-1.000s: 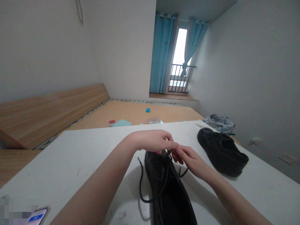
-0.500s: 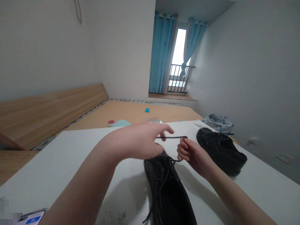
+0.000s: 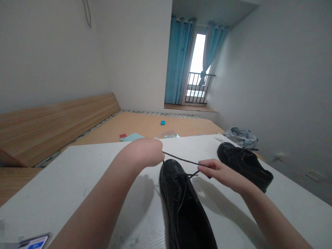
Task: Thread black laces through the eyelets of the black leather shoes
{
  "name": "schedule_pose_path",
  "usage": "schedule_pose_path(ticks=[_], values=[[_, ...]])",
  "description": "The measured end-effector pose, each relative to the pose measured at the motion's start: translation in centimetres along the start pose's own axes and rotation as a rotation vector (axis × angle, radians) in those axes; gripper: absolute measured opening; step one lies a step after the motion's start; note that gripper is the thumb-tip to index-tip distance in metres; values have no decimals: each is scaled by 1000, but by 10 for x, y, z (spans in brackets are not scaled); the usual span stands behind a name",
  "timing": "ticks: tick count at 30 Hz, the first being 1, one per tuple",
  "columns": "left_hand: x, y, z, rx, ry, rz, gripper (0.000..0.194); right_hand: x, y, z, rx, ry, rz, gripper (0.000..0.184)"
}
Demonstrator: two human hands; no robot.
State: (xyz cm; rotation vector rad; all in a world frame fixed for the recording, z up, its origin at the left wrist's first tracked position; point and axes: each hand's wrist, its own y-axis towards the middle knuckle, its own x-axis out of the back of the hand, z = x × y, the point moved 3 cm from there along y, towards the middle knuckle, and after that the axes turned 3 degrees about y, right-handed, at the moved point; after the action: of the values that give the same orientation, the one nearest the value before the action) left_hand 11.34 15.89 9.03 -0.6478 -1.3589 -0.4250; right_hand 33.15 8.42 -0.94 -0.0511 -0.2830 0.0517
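A black lace-up shoe [image 3: 173, 186] stands on the white table, its toe pointing away from me. Its black shoelace [image 3: 181, 159] stretches above the toe between my two hands. My left hand [image 3: 147, 152] is closed on the lace at the upper left of the toe; its fingertips are turned away from view. To the right of the toe, my right hand [image 3: 214, 169] pinches the lace between thumb and fingers. Another stretch of lace runs from the eyelets up to the right fingertips. A second black shoe [image 3: 243, 164] rests farther right, with its lace over the opening.
The white table [image 3: 90, 180] carries a phone [image 3: 35, 242] at the lower left corner. Beyond it lies a tan surface [image 3: 140, 122] with a light blue item [image 3: 132, 137], a red item [image 3: 123, 136] and a small blue square [image 3: 163, 122]. A patterned fabric bag [image 3: 241, 137] sits behind the second shoe.
My left hand has drawn back to the left and closed on the lace. My right hand has lowered slightly and moved right, its grip now a pinch. The lace between them is longer.
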Motion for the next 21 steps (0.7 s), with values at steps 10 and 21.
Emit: schedule_pose_path(ticks=[10,21], values=[[28,-13,14,411,62,-751,42,12,11,-1,113,628,-217,35],[26,-5,-15,-282,-828,-452,30,-8,0,12,214,588,-148,28]])
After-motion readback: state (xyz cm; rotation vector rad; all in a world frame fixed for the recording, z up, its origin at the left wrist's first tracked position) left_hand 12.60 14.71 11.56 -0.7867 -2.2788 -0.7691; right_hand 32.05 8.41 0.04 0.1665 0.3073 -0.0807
